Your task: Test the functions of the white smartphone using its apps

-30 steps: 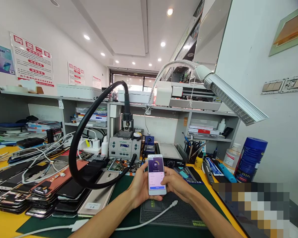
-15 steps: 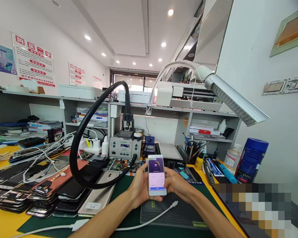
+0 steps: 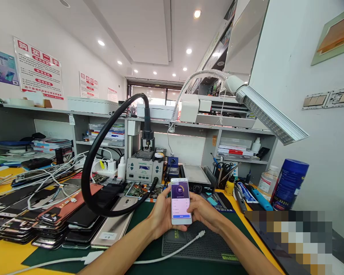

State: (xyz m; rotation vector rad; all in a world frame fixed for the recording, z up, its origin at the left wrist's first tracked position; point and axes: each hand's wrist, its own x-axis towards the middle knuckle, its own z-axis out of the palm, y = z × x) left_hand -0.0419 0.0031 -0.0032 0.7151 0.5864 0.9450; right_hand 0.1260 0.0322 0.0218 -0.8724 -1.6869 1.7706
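Observation:
A white smartphone [image 3: 181, 208] stands tilted toward me in the middle of the view, its screen lit with a purple top, a round gauge and a list below. Wrapped around its left side and lower back is my left hand [image 3: 161, 214]. On the other side my right hand [image 3: 203, 212] grips the right edge, its thumb bent over the screen's lower right part. The fingers behind the phone are mostly hidden. Beneath both hands lies a dark textured mat [image 3: 203, 244], crossed by a white cable [image 3: 172, 256] whose plug is loose.
Stacked phones [image 3: 83, 217] fill the left side. A thick black hose [image 3: 86, 172] loops from the hot-air station [image 3: 145, 170] behind. A lamp [image 3: 272, 114] hangs at the upper right. To the right stand a blue can [image 3: 289, 185] and a clear bottle [image 3: 267, 181].
The number in the screen's gauge has gone from 25 to 30, and the list below looks different. My right thumb sits slightly higher at the screen's edge. Both hands keep their hold.

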